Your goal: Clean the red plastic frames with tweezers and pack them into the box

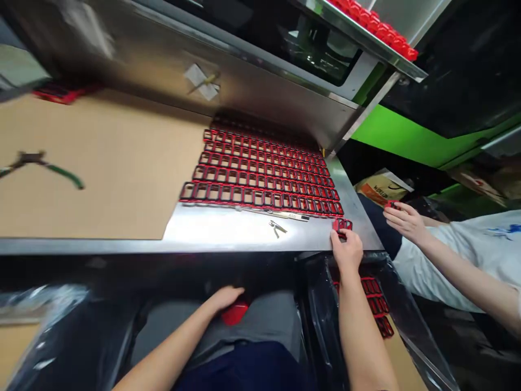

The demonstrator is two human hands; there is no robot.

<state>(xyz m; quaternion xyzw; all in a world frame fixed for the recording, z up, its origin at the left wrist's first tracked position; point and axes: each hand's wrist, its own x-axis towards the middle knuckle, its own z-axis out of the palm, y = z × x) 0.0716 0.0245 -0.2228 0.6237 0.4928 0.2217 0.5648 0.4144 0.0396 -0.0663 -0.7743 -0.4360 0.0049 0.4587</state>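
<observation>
My right hand (348, 251) is at the front edge of the metal table, its fingers closed on a small red-and-black plastic frame (345, 224). Low over my lap, my left hand (225, 298) is closed on a red plastic part (235, 314); its fingers partly hide the grip. Rows of red-and-black frames (260, 179) stand close together on the table. In front of the nearest row lie a pen-like tool (291, 215) and small nippers (277, 228).
Brown cardboard (101, 174) covers the table's left side, with green-handled pliers (44, 163) on it. A plastic-lined box (411, 347) below my right arm holds more frames. Another person's hand (407, 221) holds a red part at right. Red parts (378, 27) fill an upper shelf.
</observation>
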